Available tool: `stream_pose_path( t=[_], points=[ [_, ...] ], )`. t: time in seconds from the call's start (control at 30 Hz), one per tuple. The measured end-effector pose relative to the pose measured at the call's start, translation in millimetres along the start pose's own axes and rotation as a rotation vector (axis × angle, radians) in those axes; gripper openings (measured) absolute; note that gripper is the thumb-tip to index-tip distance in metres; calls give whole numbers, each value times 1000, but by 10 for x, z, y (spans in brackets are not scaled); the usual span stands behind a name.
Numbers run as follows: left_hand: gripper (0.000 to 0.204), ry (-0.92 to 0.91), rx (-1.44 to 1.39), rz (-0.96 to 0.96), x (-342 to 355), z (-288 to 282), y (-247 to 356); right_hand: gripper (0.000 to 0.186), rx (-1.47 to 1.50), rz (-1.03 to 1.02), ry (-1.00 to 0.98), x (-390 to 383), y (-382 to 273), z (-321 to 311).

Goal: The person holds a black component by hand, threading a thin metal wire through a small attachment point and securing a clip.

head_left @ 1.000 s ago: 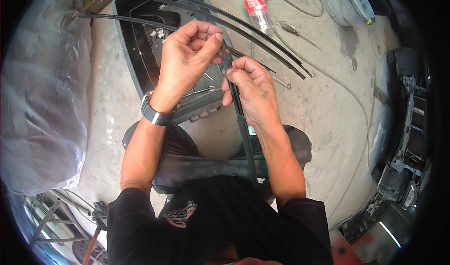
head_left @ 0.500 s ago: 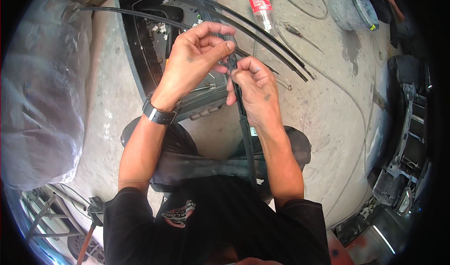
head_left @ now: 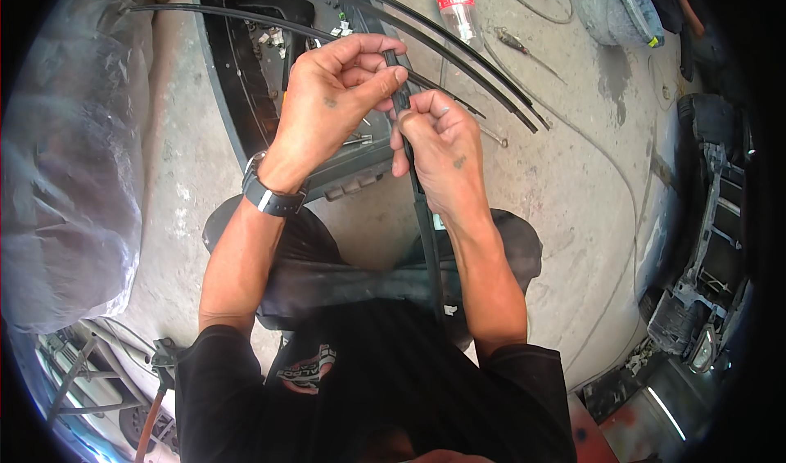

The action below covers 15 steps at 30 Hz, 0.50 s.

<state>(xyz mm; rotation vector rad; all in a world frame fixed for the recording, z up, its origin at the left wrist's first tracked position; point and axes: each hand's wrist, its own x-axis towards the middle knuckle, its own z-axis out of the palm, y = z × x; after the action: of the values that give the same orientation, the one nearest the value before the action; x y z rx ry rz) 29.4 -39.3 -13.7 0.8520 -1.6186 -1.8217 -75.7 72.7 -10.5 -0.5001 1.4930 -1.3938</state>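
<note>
A long black trim strip (head_left: 429,246) runs from between my hands down past my lap, one end pointing up and away from me. My left hand (head_left: 327,94) is closed around that upper end, thumb on one side and fingers on the other. Just below it, my right hand (head_left: 449,145) pinches the same strip between thumb and fingers. Part of the strip is hidden behind the right thumb and fingers. Beyond the hands, several more long black strips (head_left: 494,98) lie across a dark plastic tub (head_left: 360,186) with small white clips and metal tools inside.
A clear plastic bottle (head_left: 463,26) with a red label lies on the concrete floor near a thin pointed tool (head_left: 514,42) and a grey cable (head_left: 602,150). Farther right stands a dirty bucket (head_left: 610,13). Plastic sheeting (head_left: 74,152) hangs at left; car parts (head_left: 696,299) line the right edge.
Both hands keep their hold on the strip and have shifted very slightly left and away from me. The whole view has moved a little too.
</note>
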Motion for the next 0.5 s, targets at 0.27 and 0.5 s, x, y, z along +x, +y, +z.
stream_pose_path(
  t=[0.27,0.5],
  points=[
    [31,-2,17,21,-28,25,-36,8,-45,0,7,2,8,-10],
    [30,-24,46,2,-40,26,-54,10,-75,-3,18,-22,13,-19]
  ],
)
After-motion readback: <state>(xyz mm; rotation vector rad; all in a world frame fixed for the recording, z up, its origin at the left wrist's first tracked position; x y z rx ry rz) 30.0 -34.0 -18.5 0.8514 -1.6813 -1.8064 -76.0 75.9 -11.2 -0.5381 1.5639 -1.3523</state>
